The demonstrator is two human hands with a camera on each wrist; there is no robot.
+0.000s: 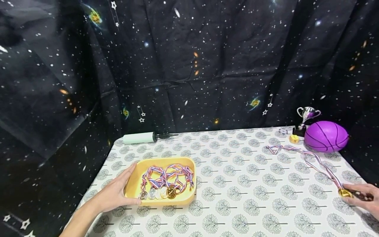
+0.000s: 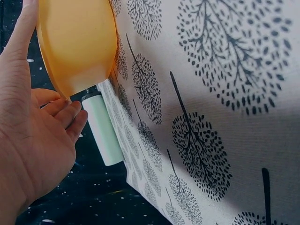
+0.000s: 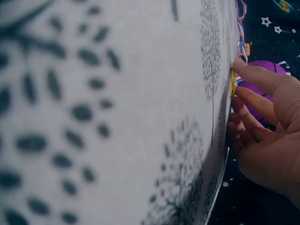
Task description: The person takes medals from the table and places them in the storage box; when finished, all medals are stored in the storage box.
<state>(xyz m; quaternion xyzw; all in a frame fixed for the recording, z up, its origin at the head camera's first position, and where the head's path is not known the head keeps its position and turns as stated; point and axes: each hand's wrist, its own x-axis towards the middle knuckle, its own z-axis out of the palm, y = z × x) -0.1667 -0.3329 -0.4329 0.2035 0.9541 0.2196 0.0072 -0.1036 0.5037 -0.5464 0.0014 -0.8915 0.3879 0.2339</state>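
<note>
A yellow plastic tray (image 1: 190, 197) sits at the table's left front, with several medals (image 1: 171, 193) and their striped ribbons (image 1: 161, 182) inside. My left hand (image 1: 118, 192) grips its left end, thumb at the near corner and fingers along the far side. From below, the left wrist view shows fingertips of the left hand (image 2: 47, 126) against the tray's rim. At the right edge, my right hand (image 1: 363, 197) pinches a gold medal (image 1: 344, 193) between thumb and finger. Its red, white and blue ribbon (image 1: 318, 160) trails back across the cloth.
A purple ball (image 1: 326, 136) lies at the back right, beside a silver trophy cup (image 1: 308, 113) and a small yellow block (image 1: 294, 138). A pale green hand pump (image 1: 139, 138) lies along the back left edge. A dark star-patterned curtain (image 1: 183, 65) hangs behind.
</note>
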